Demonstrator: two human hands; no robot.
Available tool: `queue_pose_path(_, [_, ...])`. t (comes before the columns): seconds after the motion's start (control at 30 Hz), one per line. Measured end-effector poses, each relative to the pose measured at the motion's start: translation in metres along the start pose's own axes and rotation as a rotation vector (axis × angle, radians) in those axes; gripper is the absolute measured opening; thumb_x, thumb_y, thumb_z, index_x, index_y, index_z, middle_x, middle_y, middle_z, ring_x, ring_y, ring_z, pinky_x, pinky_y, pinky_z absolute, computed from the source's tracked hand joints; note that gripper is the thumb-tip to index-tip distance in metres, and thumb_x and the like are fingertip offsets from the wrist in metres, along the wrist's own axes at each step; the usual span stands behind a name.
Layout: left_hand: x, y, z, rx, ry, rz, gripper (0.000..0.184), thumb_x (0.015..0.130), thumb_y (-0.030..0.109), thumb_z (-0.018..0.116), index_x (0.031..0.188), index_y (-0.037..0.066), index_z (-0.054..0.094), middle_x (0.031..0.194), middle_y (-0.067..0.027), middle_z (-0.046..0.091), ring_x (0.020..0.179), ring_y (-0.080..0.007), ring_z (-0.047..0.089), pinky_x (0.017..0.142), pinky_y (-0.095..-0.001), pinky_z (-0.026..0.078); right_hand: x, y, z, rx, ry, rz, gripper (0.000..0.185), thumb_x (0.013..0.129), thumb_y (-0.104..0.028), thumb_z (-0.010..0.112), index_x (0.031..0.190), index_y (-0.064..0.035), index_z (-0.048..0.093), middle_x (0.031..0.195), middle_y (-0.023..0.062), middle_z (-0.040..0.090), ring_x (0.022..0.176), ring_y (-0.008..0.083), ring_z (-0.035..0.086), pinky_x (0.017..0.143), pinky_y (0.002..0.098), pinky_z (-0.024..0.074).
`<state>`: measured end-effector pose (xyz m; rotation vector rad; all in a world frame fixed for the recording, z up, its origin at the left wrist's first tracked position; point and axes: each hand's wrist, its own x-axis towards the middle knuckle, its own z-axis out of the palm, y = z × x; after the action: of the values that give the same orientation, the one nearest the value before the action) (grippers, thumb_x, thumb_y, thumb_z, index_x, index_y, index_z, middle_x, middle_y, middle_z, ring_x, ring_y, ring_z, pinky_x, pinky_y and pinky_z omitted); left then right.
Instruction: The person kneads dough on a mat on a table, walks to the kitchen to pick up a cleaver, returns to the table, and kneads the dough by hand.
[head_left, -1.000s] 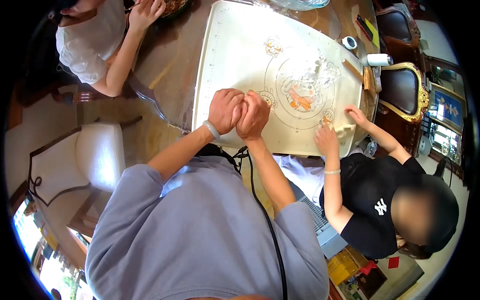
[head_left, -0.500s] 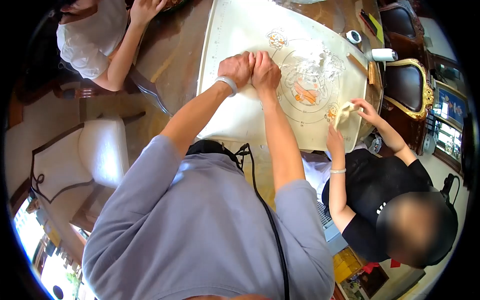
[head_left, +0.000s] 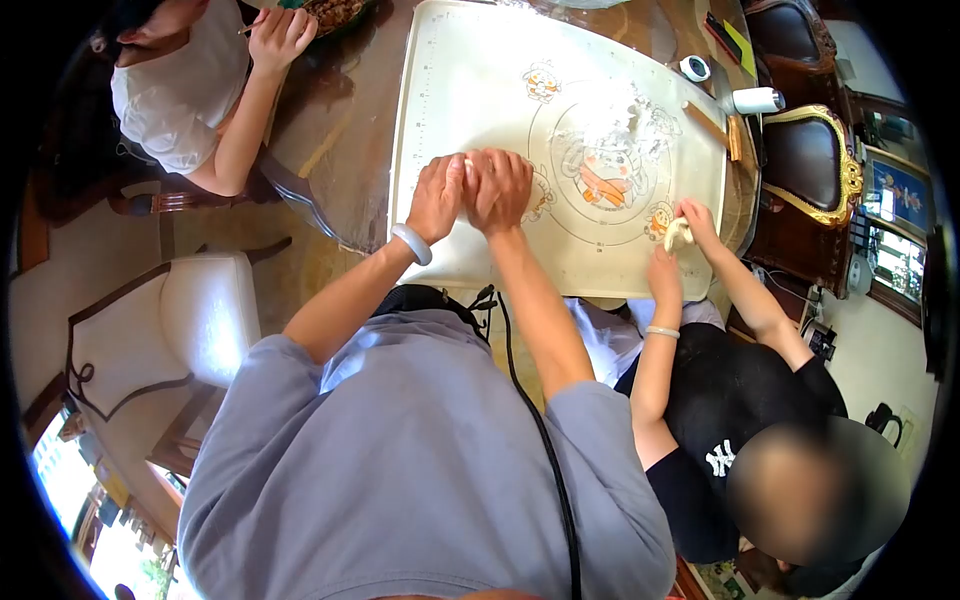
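In the head view, the left hand (head_left: 435, 197) and right hand (head_left: 500, 188) are meeting over the near-left part of the mat (head_left: 465, 90), which is lying on the table (head_left: 370, 130). Their fingers are bending and bunching side by side, backs upward; how tightly they are closing, and on what, I cannot tell, since the palms are staying out of sight. Anything beneath them is hidden.

Near the mat's near-right corner, another person's two hands (head_left: 664, 275) are holding a pale doughy piece (head_left: 678, 235). It is looking cream-coloured, smooth and dull, curving in a narrow, uneven strip. By its bend, I am judging it light, soft and pliable, perhaps a little tacky, and liable to stretch or tear under a sharp pull; a broad, gentle hold near both ends would be suiting it. White powder (head_left: 630, 125) is covering part of the mat's printed circles, and a wooden stick (head_left: 706, 122) is lying by the mat's right edge.
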<state>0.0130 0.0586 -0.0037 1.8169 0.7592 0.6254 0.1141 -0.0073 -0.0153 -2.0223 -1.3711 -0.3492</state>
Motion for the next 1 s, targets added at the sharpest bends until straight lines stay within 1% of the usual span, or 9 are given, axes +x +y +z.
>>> queue_pose_path(0.27, [0.018, -0.028, 0.006, 0.07, -0.044, -0.074, 0.044, 0.101, 0.035, 0.035, 0.122, -0.003, 0.044, 0.108, -0.028, 0.058, 0.101, -0.0444, 0.053, 0.088, -0.0476, 0.042, 0.048, 0.023, 0.031, -0.103, -0.216, 0.134, 0.033, 0.093, -0.034, 0.05, 0.074, -0.0097, 0.062, 0.06, 0.008, 0.062, 0.063, 0.0287, 0.061, 0.062, 0.0407, 0.0456])
queue_pose_path(0.37, [0.021, -0.031, 0.0, 0.061, -0.134, -0.138, 0.056, 0.098, 0.041, 0.043, 0.131, -0.004, 0.036, 0.107, -0.0286, 0.058, 0.099, -0.0436, 0.057, 0.087, -0.0472, 0.043, 0.065, 0.019, 0.026, -0.118, -0.416, 0.285, 0.035, 0.095, -0.037, 0.047, 0.078, -0.0092, 0.062, 0.063, 0.0091, 0.064, 0.067, 0.0303, 0.064, 0.063, 0.0416, 0.0485])
queue_pose_path(0.4, [0.022, -0.033, -0.002, 0.059, -0.157, -0.167, 0.059, 0.097, 0.042, 0.045, 0.133, -0.004, 0.034, 0.106, -0.0287, 0.059, 0.099, -0.0427, 0.058, 0.087, -0.047, 0.044, 0.068, 0.017, 0.021, -0.027, -0.511, 0.41, 0.036, 0.095, -0.039, 0.047, 0.085, -0.0083, 0.064, 0.079, 0.011, 0.068, 0.081, 0.0291, 0.065, 0.071, 0.0402, 0.0493])
queue_pose_path(0.5, [0.027, -0.014, -0.019, 0.117, -0.317, -0.273, 0.081, 0.089, 0.05, 0.058, 0.138, -0.006, 0.026, 0.109, -0.0299, 0.058, 0.101, -0.0405, 0.06, 0.088, -0.0452, 0.045, 0.05, 0.028, 0.025, 0.208, -0.063, 0.245, 0.037, 0.095, -0.04, 0.048, 0.098, -0.0084, 0.065, 0.1, 0.0141, 0.066, 0.098, 0.0275, 0.062, 0.084, 0.0379, 0.0475])
queue_pose_path(0.53, [0.023, 0.001, -0.027, 0.132, -0.382, -0.308, 0.084, 0.087, 0.05, 0.061, 0.138, -0.006, 0.025, 0.111, -0.0303, 0.058, 0.103, -0.0406, 0.06, 0.089, -0.0445, 0.046, 0.049, 0.029, 0.016, 0.474, -0.121, 0.445, 0.037, 0.094, -0.038, 0.048, 0.101, -0.0057, 0.064, 0.117, 0.016, 0.06, 0.11, 0.0285, 0.055, 0.093, 0.0405, 0.0405])
queue_pose_path(0.6, [0.01, 0.021, -0.038, 0.118, -0.473, -0.387, 0.096, 0.078, 0.049, 0.071, 0.14, -0.006, 0.023, 0.112, -0.0311, 0.057, 0.105, -0.0407, 0.059, 0.091, -0.0432, 0.046, 0.032, 0.034, -0.003, 0.515, 0.15, 0.621, 0.037, 0.096, -0.034, 0.045, 0.102, -0.0018, 0.062, 0.103, 0.0142, 0.062, 0.102, 0.0316, 0.054, 0.091, 0.0405, 0.0409])
queue_pose_path(0.77, [-0.013, 0.005, -0.029, 0.183, -0.478, -0.328, 0.092, 0.074, 0.051, 0.072, 0.134, -0.007, 0.032, 0.114, -0.0302, 0.053, 0.103, -0.0432, 0.058, 0.092, -0.0448, 0.046, -0.012, 0.044, -0.042, 0.021, -0.322, 0.975, 0.045, 0.095, -0.04, 0.041, 0.096, -0.0009, 0.062, 0.097, 0.0202, 0.064, 0.095, 0.0381, 0.058, 0.085, 0.0463, 0.0429])
queue_pose_path(0.87, [-0.003, 0.001, -0.021, 0.464, -0.414, -0.265, 0.09, 0.075, 0.056, 0.069, 0.129, -0.009, 0.038, 0.121, -0.0298, 0.046, 0.111, -0.0477, 0.051, 0.094, -0.0469, 0.044, -0.015, 0.028, -0.045, 0.076, -0.382, 0.892, 0.052, 0.095, -0.045, 0.036, 0.096, 0.0005, 0.061, 0.1, 0.0218, 0.063, 0.097, 0.0398, 0.058, 0.086, 0.0473, 0.0422])
queue_pose_path(1.0, [0.002, -0.022, -0.011, 0.374, -0.19, -0.045, 0.087, 0.074, 0.053, 0.071, 0.131, -0.004, 0.04, 0.121, -0.0275, 0.05, 0.112, -0.0419, 0.05, 0.1, -0.0445, 0.04, -0.018, 0.045, -0.016, 0.428, -0.233, 1.176, 0.058, 0.095, -0.051, 0.034, 0.091, 0.0008, 0.061, 0.096, 0.0195, 0.063, 0.093, 0.0358, 0.057, 0.084, 0.0443, 0.0425])
